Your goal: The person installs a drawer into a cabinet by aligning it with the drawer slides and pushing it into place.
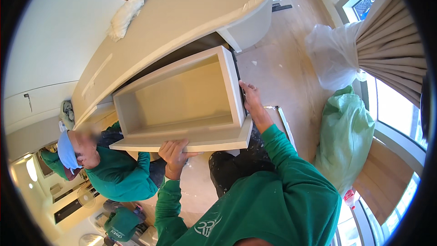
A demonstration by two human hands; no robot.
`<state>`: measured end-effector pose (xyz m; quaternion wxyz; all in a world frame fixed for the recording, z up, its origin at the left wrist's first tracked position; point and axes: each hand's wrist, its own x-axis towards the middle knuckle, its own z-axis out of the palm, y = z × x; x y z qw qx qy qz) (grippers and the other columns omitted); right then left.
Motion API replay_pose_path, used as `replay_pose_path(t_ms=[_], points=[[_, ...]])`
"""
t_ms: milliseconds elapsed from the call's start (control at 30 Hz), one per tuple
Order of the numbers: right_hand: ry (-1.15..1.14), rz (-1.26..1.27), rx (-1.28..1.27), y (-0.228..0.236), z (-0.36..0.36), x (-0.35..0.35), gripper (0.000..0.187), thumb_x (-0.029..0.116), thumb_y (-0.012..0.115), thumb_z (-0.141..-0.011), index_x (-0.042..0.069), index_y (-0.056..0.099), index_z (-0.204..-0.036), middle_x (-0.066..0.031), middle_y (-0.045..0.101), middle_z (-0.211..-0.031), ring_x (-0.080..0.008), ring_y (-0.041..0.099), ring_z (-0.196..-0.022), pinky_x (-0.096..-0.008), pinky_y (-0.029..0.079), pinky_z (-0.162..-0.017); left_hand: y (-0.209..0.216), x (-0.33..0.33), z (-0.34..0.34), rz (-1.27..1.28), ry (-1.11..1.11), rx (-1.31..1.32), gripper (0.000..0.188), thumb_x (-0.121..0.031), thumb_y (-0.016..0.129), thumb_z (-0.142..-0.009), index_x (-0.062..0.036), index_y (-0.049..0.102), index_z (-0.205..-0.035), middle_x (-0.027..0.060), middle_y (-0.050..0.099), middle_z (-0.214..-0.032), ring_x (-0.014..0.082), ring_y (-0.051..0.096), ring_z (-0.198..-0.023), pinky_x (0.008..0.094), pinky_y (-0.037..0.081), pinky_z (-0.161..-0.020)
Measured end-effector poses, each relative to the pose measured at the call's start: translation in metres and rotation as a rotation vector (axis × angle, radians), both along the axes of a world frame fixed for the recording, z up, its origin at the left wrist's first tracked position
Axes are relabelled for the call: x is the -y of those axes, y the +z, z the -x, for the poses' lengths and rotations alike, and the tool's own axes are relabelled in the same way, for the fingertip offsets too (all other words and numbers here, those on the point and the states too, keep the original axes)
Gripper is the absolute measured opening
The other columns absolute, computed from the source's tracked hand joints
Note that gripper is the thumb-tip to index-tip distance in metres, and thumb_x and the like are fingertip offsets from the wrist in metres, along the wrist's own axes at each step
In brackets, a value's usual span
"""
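Observation:
A pale, deep drawer (pixel 182 95) is pulled out of a long cabinet with a rounded end (pixel 195 4). Nothing lies inside it. My left hand (pixel 174 154) grips the top edge of the drawer front, fingers curled over it. Against the drawer's right side, near the dark runner (pixel 237 74), my right hand (pixel 251 98) presses with bent fingers; its fingertips are partly hidden.
A co-worker in a green top (pixel 120 177) crouches close by the drawer's left end. A bundled white cloth (pixel 126 17) lies on the cabinet top. To the right stand a green sack (pixel 343 136) and a curtain partly wrapped in plastic (pixel 334 54).

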<state>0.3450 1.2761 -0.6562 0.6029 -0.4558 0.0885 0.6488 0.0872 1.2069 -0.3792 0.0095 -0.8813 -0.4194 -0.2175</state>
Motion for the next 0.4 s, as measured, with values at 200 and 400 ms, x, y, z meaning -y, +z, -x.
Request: replay_pose_path(t_ms=[200, 400], points=[[-0.014, 0.027, 0.031, 0.0089, 0.0037, -0.0009, 0.016, 0.013, 0.078, -0.089, 0.004, 0.065, -0.09, -0.0024, 0.067, -0.084, -0.0109, 0.06, -0.073, -0.0266, 0.05, -0.067, -0.0003, 0.0003, 0.0004, -0.003, 0.005, -0.027, 0.052, -0.06, 0.075, -0.077, -0.0088, 0.067, -0.082, 0.0039, 0.07, -0.075, 0.0225, 0.064, -0.065, 0.0326, 0.047, -0.06], [0.01, -0.07, -0.023, 0.0073, 0.0074, -0.0008, 0.016, 0.014, 0.077, -0.089, 0.002, 0.066, -0.092, -0.0046, 0.069, -0.085, -0.0126, 0.063, -0.073, -0.0271, 0.052, -0.065, -0.0033, -0.0012, 0.004, 0.012, 0.022, -0.026, 0.055, -0.061, 0.076, -0.074, -0.0071, 0.07, -0.082, 0.0047, 0.068, -0.073, 0.0247, 0.065, -0.067, 0.0347, 0.048, -0.061]])
